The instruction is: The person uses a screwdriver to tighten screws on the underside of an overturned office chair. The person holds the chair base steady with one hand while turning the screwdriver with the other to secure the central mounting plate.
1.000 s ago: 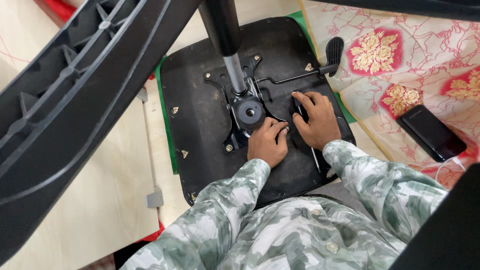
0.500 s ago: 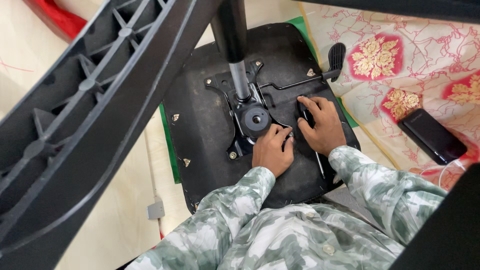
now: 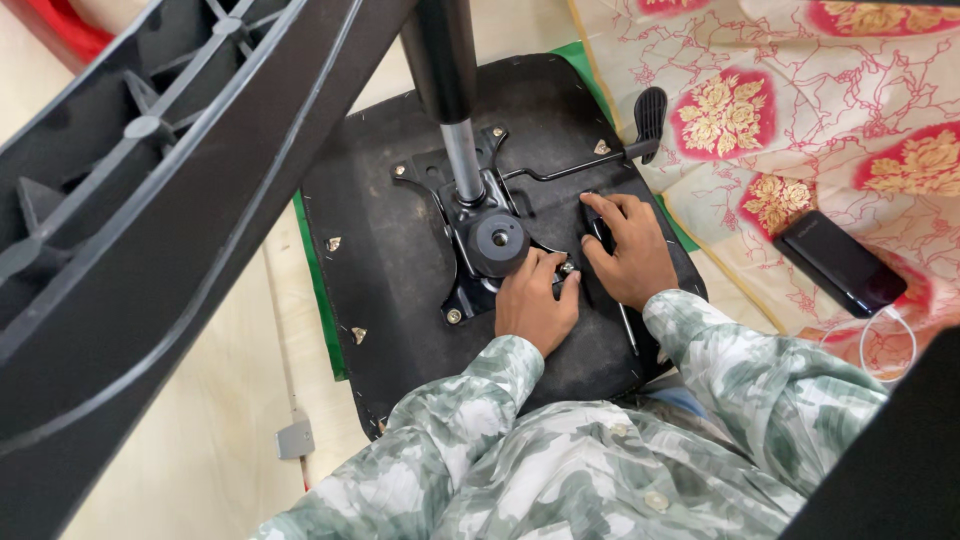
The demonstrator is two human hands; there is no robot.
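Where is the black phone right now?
In the head view the black phone lies on the flowered cloth at the right, beside a white cable, apart from the right hand on the upturned chair seat.

We saw the black seat base [image 3: 400,270] lying upside down on the floor, its black metal mechanism plate [image 3: 480,235] bolted at the centre, with a round knob [image 3: 498,243] and a gas cylinder [image 3: 455,110] standing upright from it.

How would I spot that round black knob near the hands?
Find the upturned black seat base on the floor. At its middle a metal plate holds a silver column. The round black knob sits at the column's foot, just above the left hand, the only disc-shaped part there.
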